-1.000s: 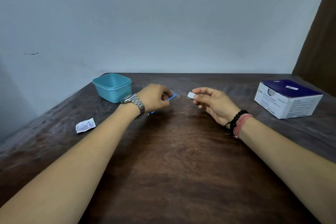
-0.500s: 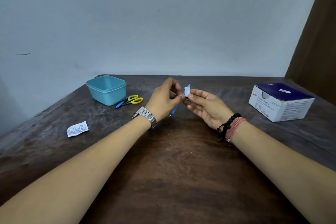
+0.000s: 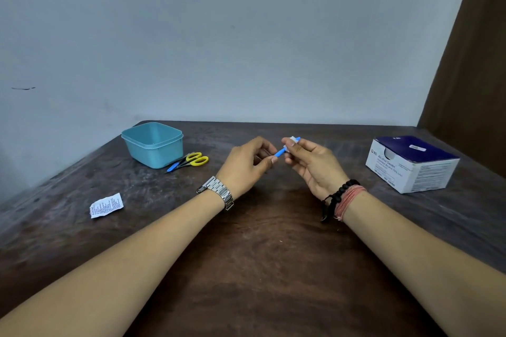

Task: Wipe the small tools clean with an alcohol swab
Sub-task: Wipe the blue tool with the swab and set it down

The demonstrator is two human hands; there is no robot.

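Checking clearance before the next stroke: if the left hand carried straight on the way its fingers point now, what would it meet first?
The left hand points right, along the blue tool it pinches. First in line is the right hand, which holds the white swab around that tool. Depth is hard to judge, but they look nearly touching.

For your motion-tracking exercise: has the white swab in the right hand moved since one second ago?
Yes. The swab was held apart from the blue tool; now the right hand wraps it round that tool, nearer the left hand.
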